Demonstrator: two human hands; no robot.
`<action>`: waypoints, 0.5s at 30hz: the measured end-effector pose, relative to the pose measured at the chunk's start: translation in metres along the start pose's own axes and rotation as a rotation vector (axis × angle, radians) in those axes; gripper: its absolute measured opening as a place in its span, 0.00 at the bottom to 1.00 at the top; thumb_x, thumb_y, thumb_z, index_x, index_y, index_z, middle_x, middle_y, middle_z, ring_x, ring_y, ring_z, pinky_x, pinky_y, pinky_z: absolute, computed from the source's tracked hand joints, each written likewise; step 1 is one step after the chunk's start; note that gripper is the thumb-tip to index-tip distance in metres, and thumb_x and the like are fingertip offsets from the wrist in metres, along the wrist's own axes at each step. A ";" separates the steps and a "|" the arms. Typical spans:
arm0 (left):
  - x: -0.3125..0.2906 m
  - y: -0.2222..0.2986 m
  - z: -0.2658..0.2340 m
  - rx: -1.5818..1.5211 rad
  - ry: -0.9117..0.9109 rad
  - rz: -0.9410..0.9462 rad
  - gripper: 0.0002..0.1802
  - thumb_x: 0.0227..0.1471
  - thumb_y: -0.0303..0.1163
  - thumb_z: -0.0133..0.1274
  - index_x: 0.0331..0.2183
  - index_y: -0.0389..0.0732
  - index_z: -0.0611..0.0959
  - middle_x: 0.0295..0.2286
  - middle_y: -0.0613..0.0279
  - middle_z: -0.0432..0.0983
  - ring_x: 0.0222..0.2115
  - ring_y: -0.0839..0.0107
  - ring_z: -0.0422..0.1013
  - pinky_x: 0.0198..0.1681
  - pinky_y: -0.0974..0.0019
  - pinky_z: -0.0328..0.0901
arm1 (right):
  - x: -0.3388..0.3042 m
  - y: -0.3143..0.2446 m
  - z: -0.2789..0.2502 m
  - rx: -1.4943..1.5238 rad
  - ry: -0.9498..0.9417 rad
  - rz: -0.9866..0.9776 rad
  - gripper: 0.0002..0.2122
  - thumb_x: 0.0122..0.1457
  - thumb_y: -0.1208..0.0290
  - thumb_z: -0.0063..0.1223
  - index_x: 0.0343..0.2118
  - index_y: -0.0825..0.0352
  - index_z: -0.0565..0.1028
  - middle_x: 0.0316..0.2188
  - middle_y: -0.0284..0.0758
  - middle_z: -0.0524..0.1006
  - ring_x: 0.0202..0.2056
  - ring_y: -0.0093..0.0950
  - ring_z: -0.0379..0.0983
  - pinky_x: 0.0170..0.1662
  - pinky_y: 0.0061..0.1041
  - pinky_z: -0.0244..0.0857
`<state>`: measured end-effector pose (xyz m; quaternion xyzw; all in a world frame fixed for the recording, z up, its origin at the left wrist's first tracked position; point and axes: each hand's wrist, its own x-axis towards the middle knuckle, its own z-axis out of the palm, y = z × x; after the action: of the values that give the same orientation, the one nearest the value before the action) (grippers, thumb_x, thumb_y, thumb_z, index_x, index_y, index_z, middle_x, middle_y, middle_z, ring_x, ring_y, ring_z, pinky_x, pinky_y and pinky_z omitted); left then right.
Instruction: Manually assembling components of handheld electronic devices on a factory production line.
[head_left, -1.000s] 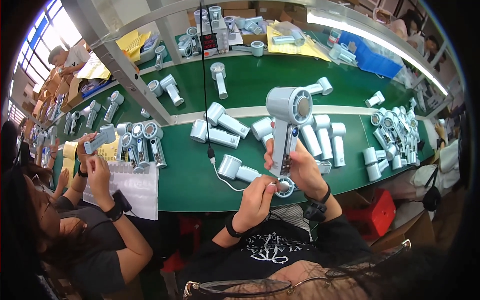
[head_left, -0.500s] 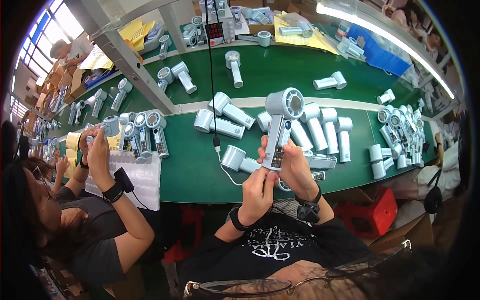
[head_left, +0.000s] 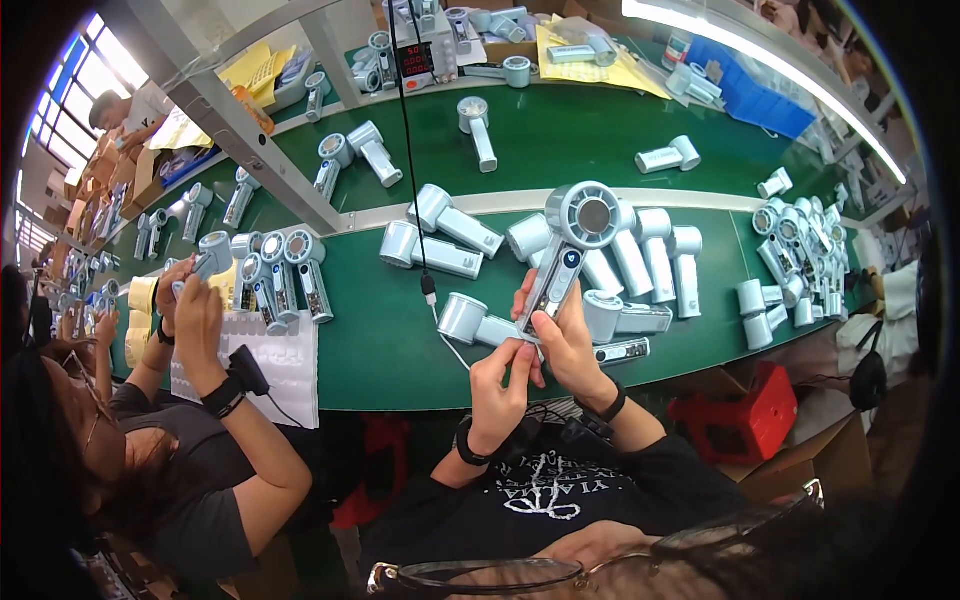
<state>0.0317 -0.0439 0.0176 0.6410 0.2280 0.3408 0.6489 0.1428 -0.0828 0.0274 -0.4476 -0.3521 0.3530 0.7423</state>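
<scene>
My right hand (head_left: 568, 345) is wrapped around the handle of a pale blue handheld fan (head_left: 553, 285), its thumb on the clear lower part where inner parts show. The fan head points up and away from me, its round grille facing up. At the handle's bottom end, my left hand (head_left: 500, 392) is closed in a pinch. A white cable (head_left: 452, 347) runs into that hand, and its plug is hidden by the fingers. Beside my right hand, another fan (head_left: 622, 351) lies on the green table with its clear side up.
Several fans (head_left: 655, 270) lie behind my hands. A black cord (head_left: 413, 180) hangs down to the white cable. At right is a heap of fans (head_left: 795, 250). A metal rail (head_left: 465, 207) crosses behind. On the left, a co-worker's hands (head_left: 195, 305) hold a fan above a white tray (head_left: 290, 360).
The fan has tilted to the right, its grille turning more toward me. My right thumb has come onto the handle's front. The co-worker's hands have shifted slightly.
</scene>
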 end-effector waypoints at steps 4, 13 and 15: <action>0.001 0.005 -0.001 0.122 -0.017 0.064 0.08 0.55 0.21 0.45 0.25 0.30 0.74 0.16 0.60 0.70 0.15 0.74 0.68 0.19 0.71 0.60 | 0.000 0.002 -0.001 0.052 -0.003 0.019 0.21 0.57 0.74 0.42 0.52 0.68 0.52 0.44 0.37 0.61 0.40 0.26 0.63 0.46 0.27 0.61; 0.000 0.005 0.006 0.113 0.050 0.026 0.11 0.57 0.23 0.44 0.24 0.29 0.73 0.16 0.63 0.69 0.15 0.79 0.65 0.18 0.75 0.59 | -0.001 0.006 0.003 0.229 0.053 0.055 0.21 0.57 0.73 0.43 0.52 0.69 0.53 0.45 0.37 0.61 0.40 0.26 0.63 0.46 0.27 0.61; -0.001 0.004 0.004 0.102 0.050 0.021 0.11 0.57 0.23 0.44 0.24 0.29 0.73 0.16 0.64 0.69 0.15 0.79 0.65 0.18 0.75 0.59 | -0.002 0.009 0.005 0.149 0.067 0.009 0.21 0.57 0.72 0.43 0.52 0.69 0.53 0.45 0.37 0.60 0.41 0.26 0.63 0.46 0.27 0.61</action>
<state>0.0336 -0.0479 0.0214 0.6667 0.2547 0.3514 0.6060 0.1360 -0.0790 0.0204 -0.4045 -0.2977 0.3665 0.7832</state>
